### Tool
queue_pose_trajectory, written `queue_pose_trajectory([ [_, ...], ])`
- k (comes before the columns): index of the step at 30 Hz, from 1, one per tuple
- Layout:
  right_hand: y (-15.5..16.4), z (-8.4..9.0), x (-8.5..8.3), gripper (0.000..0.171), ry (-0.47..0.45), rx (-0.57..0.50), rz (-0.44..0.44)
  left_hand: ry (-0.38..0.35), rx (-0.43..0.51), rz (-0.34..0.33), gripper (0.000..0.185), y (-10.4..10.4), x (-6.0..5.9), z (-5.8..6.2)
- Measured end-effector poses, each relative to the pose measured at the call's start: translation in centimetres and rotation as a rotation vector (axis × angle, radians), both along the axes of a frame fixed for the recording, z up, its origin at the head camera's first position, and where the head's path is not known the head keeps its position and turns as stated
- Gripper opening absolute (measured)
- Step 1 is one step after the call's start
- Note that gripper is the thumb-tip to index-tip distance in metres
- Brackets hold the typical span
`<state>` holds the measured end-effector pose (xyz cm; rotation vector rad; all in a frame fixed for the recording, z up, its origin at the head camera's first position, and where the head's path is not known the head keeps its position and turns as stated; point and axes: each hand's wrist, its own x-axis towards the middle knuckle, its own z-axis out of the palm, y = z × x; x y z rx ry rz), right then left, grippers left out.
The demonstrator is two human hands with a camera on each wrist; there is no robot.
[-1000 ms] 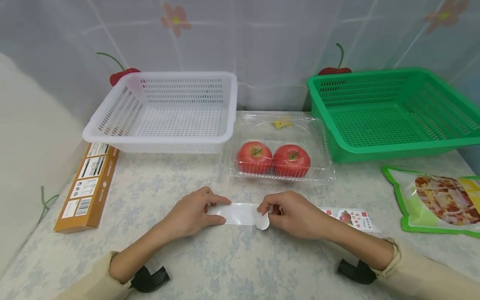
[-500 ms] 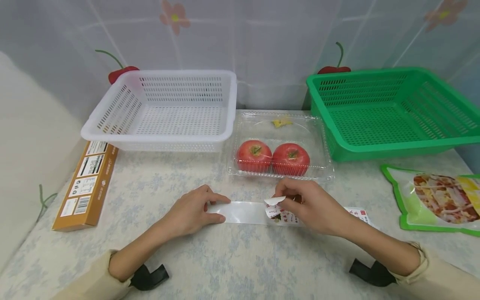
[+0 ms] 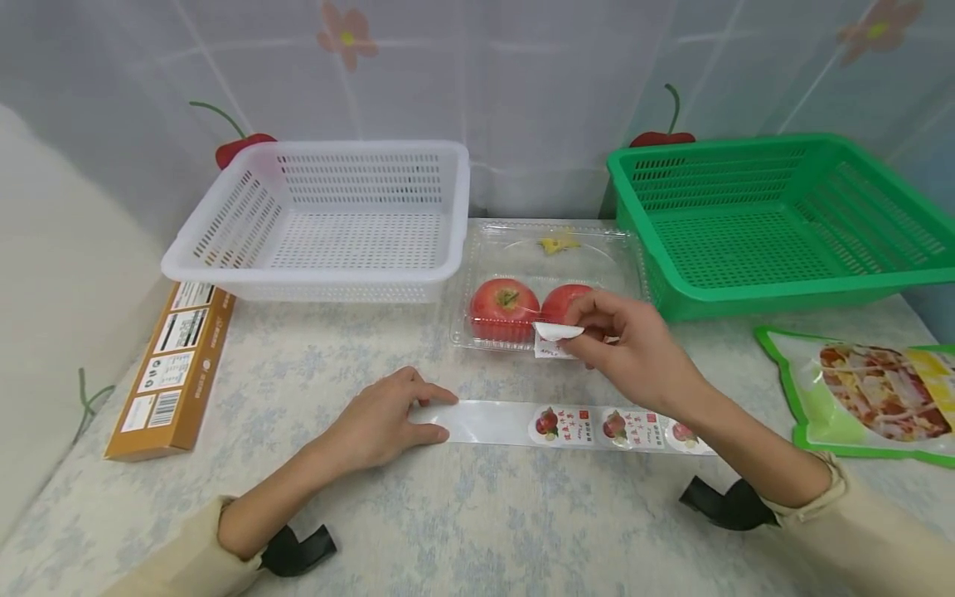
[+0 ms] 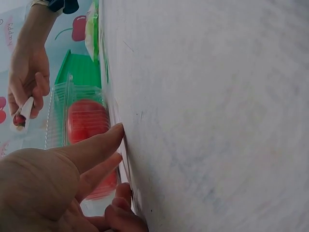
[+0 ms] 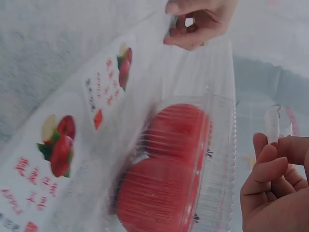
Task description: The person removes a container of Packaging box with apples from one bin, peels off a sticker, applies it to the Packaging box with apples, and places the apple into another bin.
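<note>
the right hand (image 3: 634, 348) pinches a peeled sticker (image 3: 555, 338) between thumb and fingertips, just in front of the clear box (image 3: 492, 240) with 2 apples (image 3: 505, 308). the sticker looks very light, thin and floppy, with a sticky back, so it is best held only at its edge. the left hand (image 3: 380, 423) presses with almost straight fingers on the backing strip (image 3: 485, 423), flat on the table (image 3: 477, 522). the right forearm reaches forward, raised above the strip

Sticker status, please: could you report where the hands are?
Left hand pins strip. Right hand pinches sticker over apple box. Nothing between.
</note>
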<state>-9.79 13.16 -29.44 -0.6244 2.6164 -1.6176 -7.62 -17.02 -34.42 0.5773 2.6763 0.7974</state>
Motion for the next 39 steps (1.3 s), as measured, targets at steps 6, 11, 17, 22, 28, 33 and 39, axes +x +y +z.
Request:
queue_pose_trajectory([
  [6,-0.4,0.6,-2.3,0.009,0.079,-0.034,-0.074,0.012,-0.008,-0.014,0.035,0.0,-0.1,0.0],
  [11,-0.7,0.4,-4.9,0.012,0.098,-0.005,-0.115,0.004,0.001,-0.014,0.035,0.0,-0.2,-0.1],
  [17,-0.6,-0.7,-6.4,0.012,0.131,0.086,-0.156,-0.008,0.010,-0.018,0.035,0.1,-0.3,-0.2],
  [22,-0.7,-1.2,-6.5,0.012,0.133,0.126,-0.154,-0.011,0.009,-0.020,0.035,0.2,-0.3,-0.2],
  [28,-1.1,-1.3,-6.4,0.016,0.132,0.184,-0.158,-0.029,-0.011,-0.033,0.036,0.2,-0.4,0.1],
  [33,-1.7,-1.2,-6.4,0.026,0.115,0.270,-0.170,-0.049,-0.056,-0.012,0.040,0.3,-0.6,0.4],
  [39,-2.0,-1.1,-6.3,0.042,0.099,0.307,-0.187,0.096,0.057,0.031,0.054,1.2,-0.1,0.6],
])
